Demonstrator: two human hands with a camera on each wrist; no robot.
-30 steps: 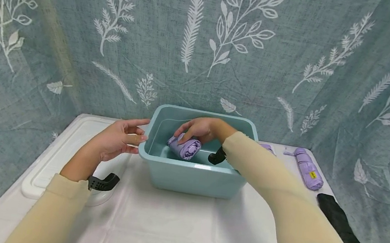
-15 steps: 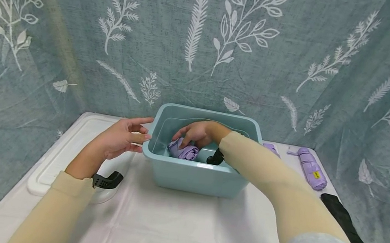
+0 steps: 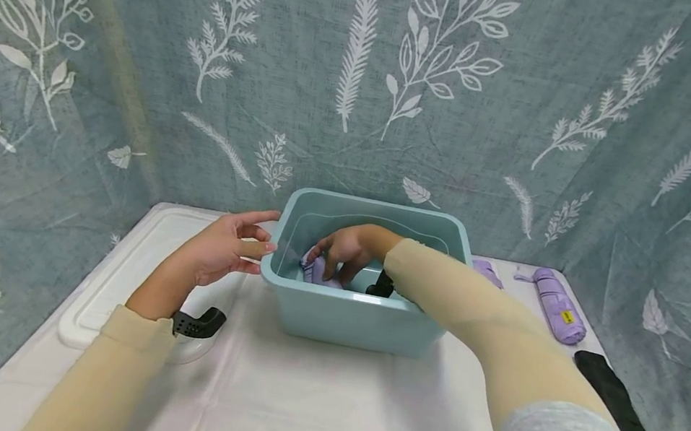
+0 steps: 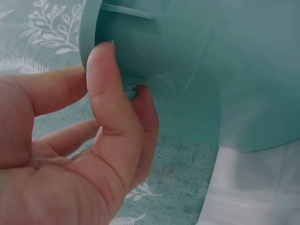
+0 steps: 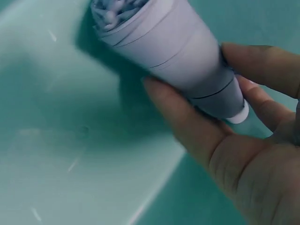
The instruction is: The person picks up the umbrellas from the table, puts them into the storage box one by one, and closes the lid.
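Note:
A blue-green plastic bin (image 3: 361,321) stands near the back of the table. My left hand (image 3: 224,249) grips its left rim, and the left wrist view shows fingertips (image 4: 104,70) against the outer wall beneath the lip. Inside the bin, my right hand (image 3: 344,248) holds a rolled purple folding umbrella (image 3: 317,271) at the left end. In the right wrist view the thumb and fingers close around the narrower end of the umbrella (image 5: 173,47), beside a small white tip. The rolled fabric end points away from the hand. In the head view my hand covers part of the umbrella.
Another purple umbrella (image 3: 559,308) with a yellow label lies to the right, and a purple item (image 3: 487,271) is partly hidden behind the bin. A black cloth piece (image 3: 615,404) lies at the right edge. On the left is a white lid (image 3: 120,288).
My right hand has lowered the umbrella deeper into the bin and turned it, so its rolled end is no longer seen from the head. My left hand stays at the rim.

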